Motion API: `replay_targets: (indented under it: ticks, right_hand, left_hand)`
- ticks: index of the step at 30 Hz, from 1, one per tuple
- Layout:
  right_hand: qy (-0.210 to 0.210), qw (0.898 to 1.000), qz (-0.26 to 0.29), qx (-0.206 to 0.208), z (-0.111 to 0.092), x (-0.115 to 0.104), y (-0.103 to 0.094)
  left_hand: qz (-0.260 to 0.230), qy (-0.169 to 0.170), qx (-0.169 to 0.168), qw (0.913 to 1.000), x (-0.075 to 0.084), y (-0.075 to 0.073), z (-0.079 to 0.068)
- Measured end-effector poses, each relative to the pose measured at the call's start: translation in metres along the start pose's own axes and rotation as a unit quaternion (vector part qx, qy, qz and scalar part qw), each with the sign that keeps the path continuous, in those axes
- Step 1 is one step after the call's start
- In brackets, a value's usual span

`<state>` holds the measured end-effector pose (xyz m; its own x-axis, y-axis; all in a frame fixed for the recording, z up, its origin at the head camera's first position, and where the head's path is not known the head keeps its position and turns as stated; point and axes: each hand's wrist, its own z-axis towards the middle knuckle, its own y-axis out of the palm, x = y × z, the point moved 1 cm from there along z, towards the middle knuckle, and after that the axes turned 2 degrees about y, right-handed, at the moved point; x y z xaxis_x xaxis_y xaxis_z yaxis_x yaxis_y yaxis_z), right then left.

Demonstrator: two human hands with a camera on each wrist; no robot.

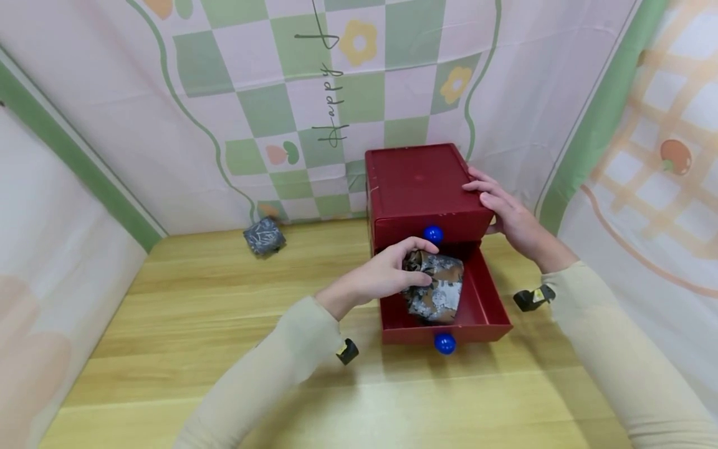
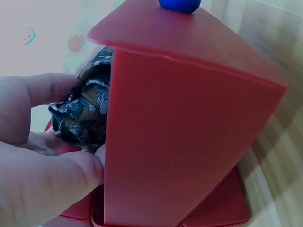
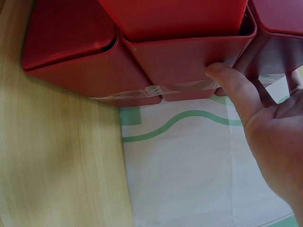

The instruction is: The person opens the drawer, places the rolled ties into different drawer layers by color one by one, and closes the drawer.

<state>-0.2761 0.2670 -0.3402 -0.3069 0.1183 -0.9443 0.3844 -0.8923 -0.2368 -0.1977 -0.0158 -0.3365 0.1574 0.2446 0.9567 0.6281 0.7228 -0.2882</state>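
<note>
A dark red drawer chest stands on the wooden table, its lower drawer pulled out toward me. In that drawer lies a folded cloth patterned in brown, black and silver. My left hand pinches the cloth's upper left part between thumb and fingers; the left wrist view shows the bunched cloth past the drawer's side wall. My right hand rests against the chest's right side, fingers at its top edge. In the right wrist view the thumb touches the side wall.
A small dark grey patterned folded cloth lies at the table's back left. Blue round knobs sit on the drawer fronts. A printed curtain hangs behind and on both sides. Clear tape runs along the chest.
</note>
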Motion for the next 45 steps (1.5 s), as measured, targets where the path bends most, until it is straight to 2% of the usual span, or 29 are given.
replay_targets:
  ticks: [9, 14, 21, 26, 33, 39, 42, 45]
  right_hand:
    - [-0.002, 1.000, 0.000, -0.002, 0.001, 0.000, -0.001]
    - [-0.002, 1.000, 0.008, -0.005, 0.002, 0.001, 0.000]
    - [-0.003, 1.000, 0.001, -0.003, 0.001, 0.000, 0.000]
    - [0.000, 1.000, -0.002, 0.001, 0.001, -0.001, 0.000]
    - [-0.004, 1.000, 0.010, -0.002, 0.000, 0.000, 0.000]
    - [-0.007, 1.000, 0.013, -0.002, 0.000, 0.000, 0.000]
    - [-0.008, 1.000, 0.017, -0.002, 0.000, 0.000, 0.000]
    - [-0.008, 1.000, 0.022, -0.003, 0.000, 0.001, 0.001]
  left_hand:
    - [0.047, -0.073, -0.006, 0.9962, 0.005, 0.002, 0.009]
    - [0.005, -0.114, 0.000, 0.9935, 0.005, 0.003, 0.012]
    - [-0.101, -0.145, 0.017, 0.9841, 0.002, 0.007, 0.016]
    - [-0.111, -0.156, 0.014, 0.9815, 0.002, 0.012, 0.020]
    - [-0.023, -0.175, 0.014, 0.9842, 0.001, 0.017, 0.022]
    - [0.079, -0.168, -0.007, 0.9826, 0.003, 0.015, 0.019]
    - [0.147, -0.154, -0.025, 0.9769, 0.005, 0.015, 0.017]
    - [0.226, -0.138, -0.038, 0.9635, 0.008, 0.016, 0.016]
